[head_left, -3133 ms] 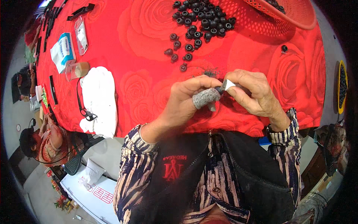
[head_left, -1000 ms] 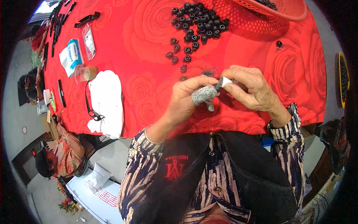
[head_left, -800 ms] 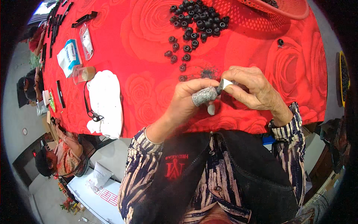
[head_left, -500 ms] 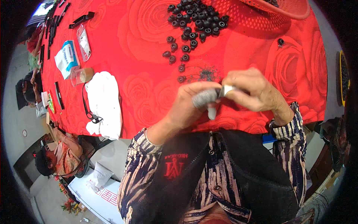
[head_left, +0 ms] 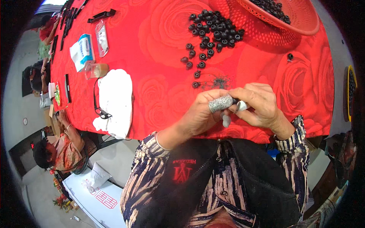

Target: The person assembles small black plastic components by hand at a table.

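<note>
My left hand [head_left: 199,114] and my right hand [head_left: 258,104] meet over the near part of the red tablecloth. A speckled grey finger sleeve [head_left: 220,103] covers one left finger, and a paler grey cover [head_left: 226,121] sits on another fingertip. White wrapping [head_left: 241,106] shows on a right finger. Both hands pinch a small black part [head_left: 235,101] between their fingertips; most of it is hidden. Just beyond the hands lies a patch of dark crumbs [head_left: 219,82]. Farther off is a loose heap of small black round parts [head_left: 218,28], with several strung out toward me.
A red perforated basket [head_left: 300,28] of black parts stands at the far right, one loose black part [head_left: 290,56] near it. To the left lie a white cloth [head_left: 118,100], a plastic cup [head_left: 93,71], a blue-white packet [head_left: 81,52] and a clear case [head_left: 102,38]. People sit at the left.
My view has shifted, so the table's things appear farther right and slightly lower. Both hands still pinch the black part close together; the left hand was blurred before and is sharper now.
</note>
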Action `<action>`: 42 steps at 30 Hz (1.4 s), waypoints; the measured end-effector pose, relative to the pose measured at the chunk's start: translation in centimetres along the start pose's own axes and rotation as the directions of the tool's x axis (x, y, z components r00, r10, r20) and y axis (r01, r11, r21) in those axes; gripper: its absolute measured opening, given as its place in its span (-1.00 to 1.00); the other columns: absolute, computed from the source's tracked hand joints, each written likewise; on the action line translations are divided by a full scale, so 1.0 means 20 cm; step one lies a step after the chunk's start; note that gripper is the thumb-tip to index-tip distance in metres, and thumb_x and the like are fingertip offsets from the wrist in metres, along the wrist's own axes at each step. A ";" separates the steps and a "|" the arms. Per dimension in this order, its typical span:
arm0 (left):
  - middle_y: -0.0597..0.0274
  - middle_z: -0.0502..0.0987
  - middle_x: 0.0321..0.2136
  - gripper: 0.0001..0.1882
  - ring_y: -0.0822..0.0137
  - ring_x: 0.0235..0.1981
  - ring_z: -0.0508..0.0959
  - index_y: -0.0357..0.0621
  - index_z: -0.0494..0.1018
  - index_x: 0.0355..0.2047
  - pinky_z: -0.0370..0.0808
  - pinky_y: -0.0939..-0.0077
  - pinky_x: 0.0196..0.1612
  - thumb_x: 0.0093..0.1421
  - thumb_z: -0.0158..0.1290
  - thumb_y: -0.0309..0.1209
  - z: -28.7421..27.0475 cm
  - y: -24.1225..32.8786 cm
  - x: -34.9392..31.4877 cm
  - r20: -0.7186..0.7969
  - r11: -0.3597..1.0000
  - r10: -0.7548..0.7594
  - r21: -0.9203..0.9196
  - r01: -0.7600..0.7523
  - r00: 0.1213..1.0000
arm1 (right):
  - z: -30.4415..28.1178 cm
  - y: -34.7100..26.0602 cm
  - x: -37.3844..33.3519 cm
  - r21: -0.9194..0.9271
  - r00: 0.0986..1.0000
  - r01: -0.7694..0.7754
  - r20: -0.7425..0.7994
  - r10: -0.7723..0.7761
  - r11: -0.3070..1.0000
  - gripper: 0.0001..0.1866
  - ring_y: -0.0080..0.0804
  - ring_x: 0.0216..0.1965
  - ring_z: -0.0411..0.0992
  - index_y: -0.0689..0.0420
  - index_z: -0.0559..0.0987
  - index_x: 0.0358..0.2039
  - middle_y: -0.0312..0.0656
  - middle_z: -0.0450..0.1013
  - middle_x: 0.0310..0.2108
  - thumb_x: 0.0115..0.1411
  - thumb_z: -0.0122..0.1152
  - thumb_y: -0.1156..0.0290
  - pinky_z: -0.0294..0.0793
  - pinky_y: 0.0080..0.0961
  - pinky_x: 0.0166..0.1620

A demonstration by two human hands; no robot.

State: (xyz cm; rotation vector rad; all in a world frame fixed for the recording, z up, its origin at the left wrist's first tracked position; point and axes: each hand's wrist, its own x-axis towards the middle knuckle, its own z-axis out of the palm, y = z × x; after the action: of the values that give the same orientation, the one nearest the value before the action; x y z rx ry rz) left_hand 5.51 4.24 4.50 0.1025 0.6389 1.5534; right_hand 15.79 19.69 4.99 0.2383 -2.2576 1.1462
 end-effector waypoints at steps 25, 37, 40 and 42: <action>0.17 0.49 -0.43 -0.79 0.47 -0.47 0.50 -0.30 0.41 -0.24 0.51 0.58 -0.51 0.13 0.02 -0.46 0.07 0.04 -0.20 -0.239 0.958 0.242 0.215 -0.192 0.940 | 0.03 -0.09 0.00 0.400 0.954 -0.301 0.114 0.279 0.866 -0.77 -0.37 -0.53 0.38 0.26 0.41 -0.28 -0.16 0.36 -0.53 0.01 0.11 0.50 0.32 -0.52 -0.47; 0.16 0.49 -0.36 -0.74 0.45 -0.40 0.49 -0.32 0.39 -0.16 0.48 0.60 -0.44 0.13 0.02 -0.50 0.08 0.02 -0.19 -0.152 0.878 0.319 0.417 -0.232 0.935 | 0.04 -0.04 -0.01 0.328 0.954 -0.295 0.155 0.256 0.897 -0.82 -0.51 -0.60 0.29 0.30 0.42 -0.30 -0.19 0.36 -0.53 0.13 -0.04 0.47 0.24 -0.58 -0.52; 0.17 0.49 -0.36 -0.75 0.46 -0.40 0.49 -0.31 0.39 -0.16 0.47 0.60 -0.43 0.13 0.01 -0.52 0.08 0.02 -0.18 -0.187 0.864 0.315 0.461 -0.200 0.930 | 0.02 -0.05 0.00 0.316 0.946 -0.315 0.173 0.273 0.895 -0.83 -0.42 -0.57 0.35 0.29 0.43 -0.31 -0.14 0.38 -0.54 0.09 0.02 0.49 0.29 -0.54 -0.50; 0.18 0.49 -0.37 -0.74 0.46 -0.40 0.49 -0.31 0.39 -0.15 0.47 0.59 -0.43 0.13 0.01 -0.53 0.08 0.01 -0.17 -0.178 0.871 0.303 0.450 -0.196 0.936 | 0.00 -0.05 0.00 0.307 0.937 -0.339 0.196 0.290 0.889 -0.82 -0.33 -0.53 0.41 0.29 0.43 -0.31 -0.09 0.39 -0.53 0.05 0.07 0.51 0.35 -0.49 -0.47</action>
State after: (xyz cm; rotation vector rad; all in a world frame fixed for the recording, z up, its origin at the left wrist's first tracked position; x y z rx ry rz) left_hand 6.33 1.50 7.03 0.3412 1.1997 1.6669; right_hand 16.21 19.02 5.58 0.0884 -2.2682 1.7441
